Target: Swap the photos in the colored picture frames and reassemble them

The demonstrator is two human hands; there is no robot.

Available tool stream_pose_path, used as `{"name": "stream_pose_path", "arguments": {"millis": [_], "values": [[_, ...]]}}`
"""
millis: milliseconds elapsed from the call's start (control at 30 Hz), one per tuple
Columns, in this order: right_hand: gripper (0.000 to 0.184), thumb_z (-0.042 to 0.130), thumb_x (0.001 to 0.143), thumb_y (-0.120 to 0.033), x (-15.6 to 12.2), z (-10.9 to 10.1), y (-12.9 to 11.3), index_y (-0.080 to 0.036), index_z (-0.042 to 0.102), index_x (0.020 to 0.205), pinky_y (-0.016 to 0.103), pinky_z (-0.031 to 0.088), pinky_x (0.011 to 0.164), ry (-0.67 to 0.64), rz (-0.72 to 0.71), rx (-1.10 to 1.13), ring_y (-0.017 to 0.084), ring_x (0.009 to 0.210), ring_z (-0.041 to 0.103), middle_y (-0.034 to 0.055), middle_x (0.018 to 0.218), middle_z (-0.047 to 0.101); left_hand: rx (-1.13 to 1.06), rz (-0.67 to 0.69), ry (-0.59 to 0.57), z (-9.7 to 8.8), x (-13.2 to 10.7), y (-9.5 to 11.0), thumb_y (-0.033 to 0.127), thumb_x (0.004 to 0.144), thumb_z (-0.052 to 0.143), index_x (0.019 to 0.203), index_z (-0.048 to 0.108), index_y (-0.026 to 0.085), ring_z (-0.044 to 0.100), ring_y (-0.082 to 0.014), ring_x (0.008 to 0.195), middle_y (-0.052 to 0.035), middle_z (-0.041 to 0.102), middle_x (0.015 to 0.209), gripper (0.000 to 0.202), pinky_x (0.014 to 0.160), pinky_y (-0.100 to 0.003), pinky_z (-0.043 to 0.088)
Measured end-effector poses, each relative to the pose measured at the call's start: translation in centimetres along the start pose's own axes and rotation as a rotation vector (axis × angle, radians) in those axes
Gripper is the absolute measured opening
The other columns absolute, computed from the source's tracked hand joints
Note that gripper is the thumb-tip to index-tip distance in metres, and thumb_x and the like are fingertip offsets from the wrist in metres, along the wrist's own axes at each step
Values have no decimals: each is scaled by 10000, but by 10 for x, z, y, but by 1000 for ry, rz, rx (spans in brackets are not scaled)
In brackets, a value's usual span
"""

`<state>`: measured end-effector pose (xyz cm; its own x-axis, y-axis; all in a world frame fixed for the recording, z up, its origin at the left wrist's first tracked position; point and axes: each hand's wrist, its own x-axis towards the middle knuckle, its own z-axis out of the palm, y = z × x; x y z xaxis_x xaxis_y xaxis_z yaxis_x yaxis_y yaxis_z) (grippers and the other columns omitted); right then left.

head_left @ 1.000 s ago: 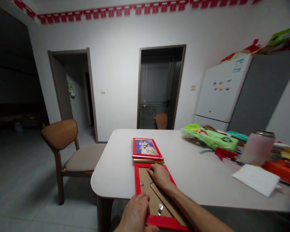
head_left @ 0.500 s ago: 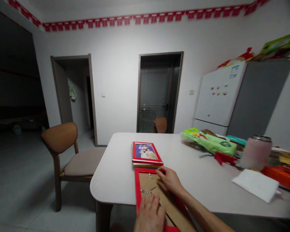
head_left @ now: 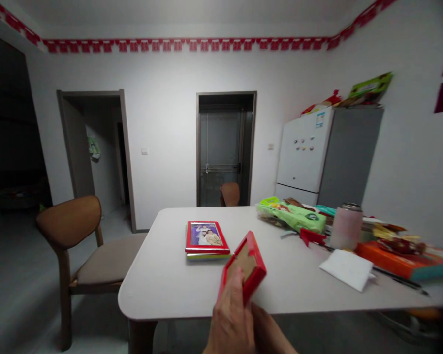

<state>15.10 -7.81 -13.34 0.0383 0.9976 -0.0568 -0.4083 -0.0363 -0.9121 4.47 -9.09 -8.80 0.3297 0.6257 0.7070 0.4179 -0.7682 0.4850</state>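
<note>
A red picture frame (head_left: pixel 257 275) is tilted up over the table's near edge, its brown backing board (head_left: pixel 243 263) facing me. My left hand (head_left: pixel 231 314) is closed on its lower part, one finger lying along the board. Behind it, low against the frame, is my right hand (head_left: pixel 268 327); its fingers are hidden by the left hand and the frame. Just beyond lies another red picture frame (head_left: pixel 224 241) with a photo of people in it, face up on a stack whose lower piece shows a yellowish edge.
The white table (head_left: pixel 162 280) also holds a green package (head_left: pixel 299 216), a pink jar (head_left: pixel 347 226), a white folded paper (head_left: pixel 347 269) and an orange box (head_left: pixel 395 258) on the right. A wooden chair (head_left: pixel 72 219) stands left. A fridge (head_left: pixel 304 147) is at the back right.
The red frame was lying back up, with both hands on its backing. Now it is lifted and tilted, and my right hand has moved down behind the left. The view has shifted.
</note>
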Motion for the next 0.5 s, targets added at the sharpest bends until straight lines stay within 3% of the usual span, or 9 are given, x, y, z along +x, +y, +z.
{"name": "stream_pose_path", "arguments": {"millis": [100,167,233,300,367,467,500], "values": [[397,553,646,-451,-4,11,0,-144,605,892,310,460,697,3,12,179,198,735,607,71,746,666,-273,-207,179,-2,9,11,140,752,379,1225,308,142,456,-179,1073,-90,477,1193,478,895,-270,375],[421,589,631,-398,-2,0,-10,-177,556,988,304,468,687,83,-62,202,189,733,612,43,798,669,-429,-305,222,-2,15,12,167,742,432,1233,288,160,460,-181,1066,-78,486,1185,512,891,-264,368],[515,603,622,-344,5,-24,-27,-203,477,1101,303,477,660,175,-121,125,191,711,621,26,811,672,-579,-368,225,0,24,8,181,728,475,1247,257,169,468,-181,1054,-74,496,1174,563,889,-267,363],[593,559,647,-320,17,-58,-48,-180,383,1196,311,483,621,261,-117,-25,205,665,628,34,757,680,-706,-403,162,8,32,0,186,702,517,1227,292,170,498,-182,1011,-71,518,1146,570,866,-268,381],[589,458,699,-308,32,-94,-69,-144,314,1246,312,481,593,380,-72,-276,210,635,630,41,692,683,-772,-439,29,23,39,-8,180,669,554,1171,375,164,530,-186,956,-69,545,1108,534,822,-265,412],[471,375,727,-299,55,-140,-93,-117,462,1152,261,465,630,455,-94,-952,194,716,628,69,774,684,-638,-506,-197,54,41,-18,152,645,565,1107,448,171,553,-182,898,-50,587,1038,476,761,-253,438],[439,391,714,-293,62,-152,-98,-118,519,1096,253,455,649,468,-100,-1061,199,750,623,77,804,681,-547,-517,-255,64,40,-20,142,643,562,1095,460,178,555,-179,889,-40,595,1021,465,756,-250,436]]}}
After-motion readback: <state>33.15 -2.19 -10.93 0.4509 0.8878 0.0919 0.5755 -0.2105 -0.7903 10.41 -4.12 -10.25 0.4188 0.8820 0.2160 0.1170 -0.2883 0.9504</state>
